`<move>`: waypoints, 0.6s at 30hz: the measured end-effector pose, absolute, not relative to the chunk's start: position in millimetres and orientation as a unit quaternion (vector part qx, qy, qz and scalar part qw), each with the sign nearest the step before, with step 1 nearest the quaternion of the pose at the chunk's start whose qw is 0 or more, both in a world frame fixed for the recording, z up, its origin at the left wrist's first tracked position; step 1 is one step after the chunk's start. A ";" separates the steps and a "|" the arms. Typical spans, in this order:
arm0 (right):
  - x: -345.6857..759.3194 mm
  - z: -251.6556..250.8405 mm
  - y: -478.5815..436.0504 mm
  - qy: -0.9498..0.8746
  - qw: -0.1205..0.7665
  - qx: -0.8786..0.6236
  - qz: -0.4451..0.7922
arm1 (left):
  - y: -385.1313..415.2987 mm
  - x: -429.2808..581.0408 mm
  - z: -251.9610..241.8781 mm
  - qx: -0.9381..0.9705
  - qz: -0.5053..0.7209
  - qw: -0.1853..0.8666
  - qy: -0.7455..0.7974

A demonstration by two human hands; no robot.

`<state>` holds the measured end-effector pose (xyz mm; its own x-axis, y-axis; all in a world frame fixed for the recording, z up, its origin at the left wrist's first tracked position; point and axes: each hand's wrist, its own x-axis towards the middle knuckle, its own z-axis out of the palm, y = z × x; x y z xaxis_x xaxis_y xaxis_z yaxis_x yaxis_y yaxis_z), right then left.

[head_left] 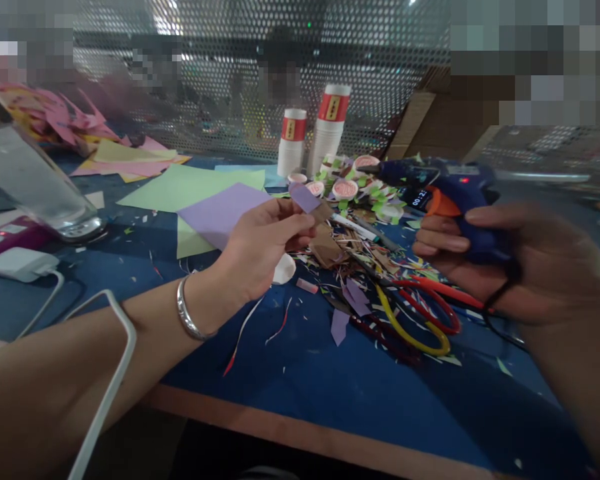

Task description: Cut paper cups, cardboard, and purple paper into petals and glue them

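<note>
My left hand (pixel 267 243) pinches a small purple paper piece (pixel 304 197) between thumb and fingers, held up above the table. A brown bit (pixel 323 212) shows at its lower right edge; I cannot tell whether it is joined to the paper. On the right, my right hand (pixel 505 267) is wrapped round a dark blue glue gun (pixel 460 183) with an orange trigger (pixel 443 203). The gun's nozzle points left, toward the pinched paper but apart from it. Beneath both hands lie scissors with red handles (pixel 430 300) and yellow handles (pixel 410 333).
Stacked paper cups (pixel 291 150) stand at the back, near several small decorated cup pieces (pixel 345 190). Purple (pixel 220 213) and green sheets (pixel 180 187) lie behind my left hand. A tilted glass (pixel 45 180), a white charger (pixel 20 263) and its cable are at left. Scraps litter the middle.
</note>
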<state>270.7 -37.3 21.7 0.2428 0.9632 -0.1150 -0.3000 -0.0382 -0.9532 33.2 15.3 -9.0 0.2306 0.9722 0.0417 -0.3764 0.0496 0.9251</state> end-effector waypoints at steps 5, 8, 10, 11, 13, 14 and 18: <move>269.6 18.9 -40.6 -0.389 0.561 -0.499 0.534 | 16.0 33.7 -8.1 0.445 0.523 0.650 0.326; 272.0 16.4 -42.8 -0.453 0.497 -0.532 0.515 | 16.5 33.9 -8.0 0.448 0.518 0.649 0.332; 272.3 15.3 -44.7 -0.498 0.460 -0.546 0.492 | 16.0 33.8 -7.6 0.449 0.516 0.646 0.340; 271.7 14.9 -45.7 -0.516 0.450 -0.547 0.482 | 15.6 33.7 -7.3 0.448 0.516 0.644 0.344; 268.8 14.5 -47.7 -0.535 0.436 -0.549 0.471 | 14.7 33.7 -6.5 0.449 0.518 0.640 0.347; 266.6 14.3 -48.8 -0.536 0.435 -0.552 0.467 | 14.3 33.7 -6.2 0.450 0.518 0.639 0.347; 258.2 13.1 -52.4 -0.538 0.441 -0.570 0.436 | 13.7 34.0 -5.4 0.452 0.518 0.636 0.350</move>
